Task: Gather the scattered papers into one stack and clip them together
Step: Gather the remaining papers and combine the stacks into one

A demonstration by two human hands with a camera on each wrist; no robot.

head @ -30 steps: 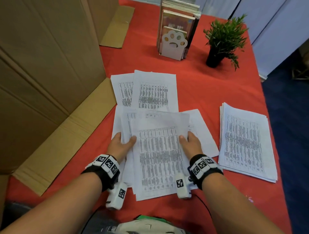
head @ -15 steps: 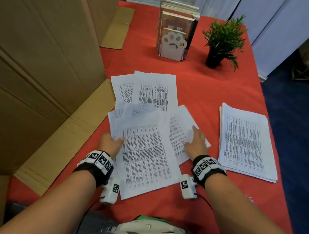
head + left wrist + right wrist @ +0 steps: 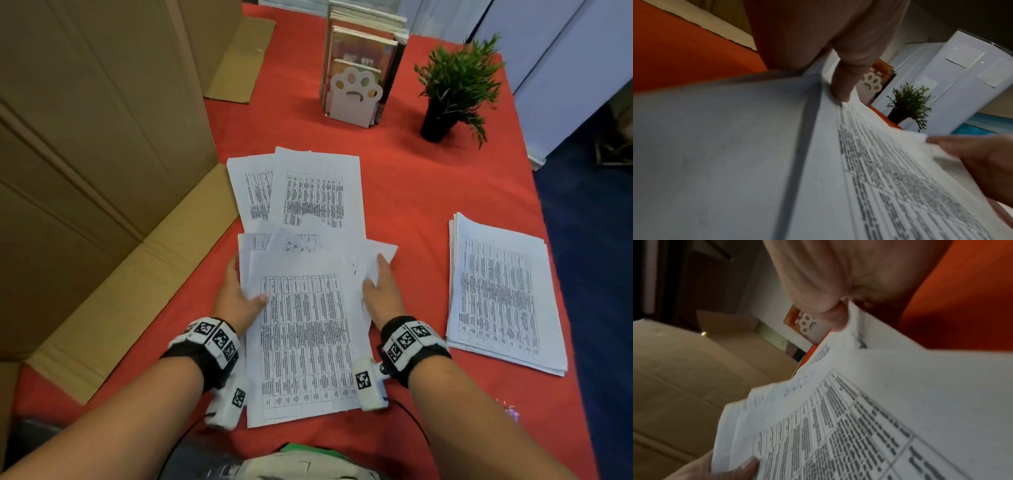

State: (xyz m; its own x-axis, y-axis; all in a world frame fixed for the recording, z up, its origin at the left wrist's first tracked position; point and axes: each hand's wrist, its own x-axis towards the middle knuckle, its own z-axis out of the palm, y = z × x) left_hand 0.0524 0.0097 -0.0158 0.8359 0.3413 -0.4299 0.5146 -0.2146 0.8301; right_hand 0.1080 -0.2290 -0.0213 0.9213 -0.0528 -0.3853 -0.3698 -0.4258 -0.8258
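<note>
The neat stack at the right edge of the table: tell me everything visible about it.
The stack is white paper, many sheets deep, its edges roughly squared though slightly fanned at the left side. The top sheet carries a dense black printed table, too blurred to read. It lies flat on the red tablecloth, apart from the loose sheets; neither hand touches it. No clip shows on it.

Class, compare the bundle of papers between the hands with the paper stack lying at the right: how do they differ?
The bundle is ragged, sheets fanned at its far end; the right stack is squared. The left hand and right hand hold the bundle's sides; the stack lies untouched. Both carry printed tables.
</note>
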